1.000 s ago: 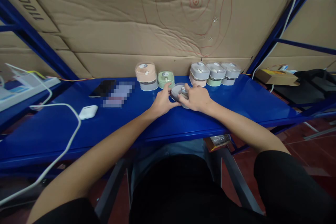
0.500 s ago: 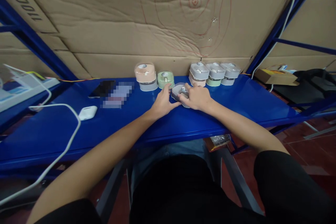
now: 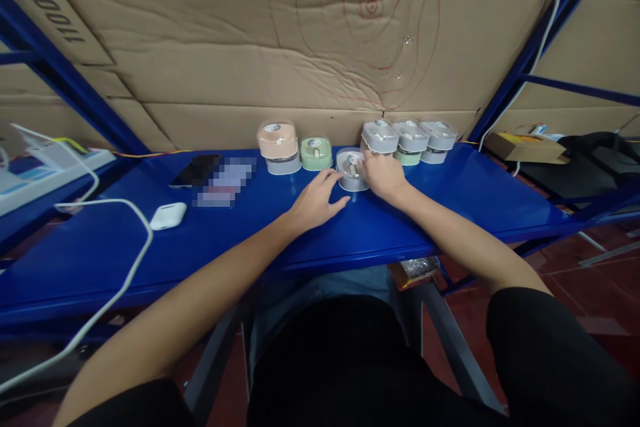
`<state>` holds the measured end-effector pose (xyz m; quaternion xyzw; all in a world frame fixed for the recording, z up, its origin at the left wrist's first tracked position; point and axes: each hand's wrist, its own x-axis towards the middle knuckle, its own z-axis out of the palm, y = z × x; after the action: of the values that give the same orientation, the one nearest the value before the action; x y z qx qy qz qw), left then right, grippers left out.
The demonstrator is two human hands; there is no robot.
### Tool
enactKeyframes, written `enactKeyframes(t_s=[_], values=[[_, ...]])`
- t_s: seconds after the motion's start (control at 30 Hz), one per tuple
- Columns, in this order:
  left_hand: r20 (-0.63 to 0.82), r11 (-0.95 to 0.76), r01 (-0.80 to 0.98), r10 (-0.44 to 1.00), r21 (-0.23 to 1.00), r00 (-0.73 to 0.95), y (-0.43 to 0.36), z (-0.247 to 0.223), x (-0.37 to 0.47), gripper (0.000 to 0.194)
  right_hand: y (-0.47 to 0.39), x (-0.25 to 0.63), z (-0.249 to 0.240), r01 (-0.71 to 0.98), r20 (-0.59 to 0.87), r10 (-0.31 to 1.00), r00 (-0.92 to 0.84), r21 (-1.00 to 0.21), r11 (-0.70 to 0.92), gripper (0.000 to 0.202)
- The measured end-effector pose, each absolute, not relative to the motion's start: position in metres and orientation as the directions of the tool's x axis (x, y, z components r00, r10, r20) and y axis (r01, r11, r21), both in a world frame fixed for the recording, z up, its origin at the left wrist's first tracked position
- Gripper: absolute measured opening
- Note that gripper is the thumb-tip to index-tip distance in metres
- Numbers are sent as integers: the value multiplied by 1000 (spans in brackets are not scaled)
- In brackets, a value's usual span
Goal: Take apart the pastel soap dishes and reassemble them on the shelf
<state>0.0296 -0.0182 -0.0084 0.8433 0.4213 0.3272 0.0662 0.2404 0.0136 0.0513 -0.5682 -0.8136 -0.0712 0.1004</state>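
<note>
A small grey box with a clear domed lid [image 3: 351,170] sits flat on the blue table in front of me. My right hand [image 3: 384,175] is at its right side, fingers curled against the edge; some fingertips are hidden. To the left of the box, my left hand [image 3: 316,201] has its thumb and fingers apart, fingertips close to the lid's edge. Behind my left hand stands a single green box [image 3: 316,155]. A peach box on a grey one [image 3: 278,147] is further left. Behind my right hand is a grey box [image 3: 380,135] stacked on a peach one, partly hidden.
Two more stacks, grey on green [image 3: 411,140] and grey on grey [image 3: 439,140], stand to the right. On the left lie a white earbud case [image 3: 169,215], a dark phone [image 3: 195,170] and a white cable [image 3: 131,273]. A cardboard wall [image 3: 225,73] backs the blue table [image 3: 240,240].
The grey box has gone from tilted between both hands to flat on the table, slightly further back. My left hand has come off it; my right hand has shifted to its right side.
</note>
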Motion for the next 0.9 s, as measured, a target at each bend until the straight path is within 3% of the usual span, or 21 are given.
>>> enactKeyframes(t_s=[0.1,0.2,0.33,0.5,0.63,0.77,0.9], values=[[494,-635,676,753,374,434,-18,-10,29,43,16,244,51,968,377,895,-237,11,251,43],[496,-630,682,755,370,428,-17,-11,29,37,11,247,50,931,444,832,-333,15,364,38],[490,-574,721,791,389,365,-12,-12,25,30,3,246,47,824,353,776,-524,-20,566,48],[445,-475,762,853,441,274,-5,-12,22,29,3,242,41,815,306,785,-538,-49,578,40],[457,-464,784,849,411,263,-5,-12,20,30,8,243,38,810,307,784,-539,-64,582,37],[488,-472,821,826,323,283,1,-8,17,44,10,243,36,789,304,762,-571,-51,612,38],[487,-465,869,806,168,337,27,4,15,73,11,242,32,762,263,741,-618,-34,647,36]])
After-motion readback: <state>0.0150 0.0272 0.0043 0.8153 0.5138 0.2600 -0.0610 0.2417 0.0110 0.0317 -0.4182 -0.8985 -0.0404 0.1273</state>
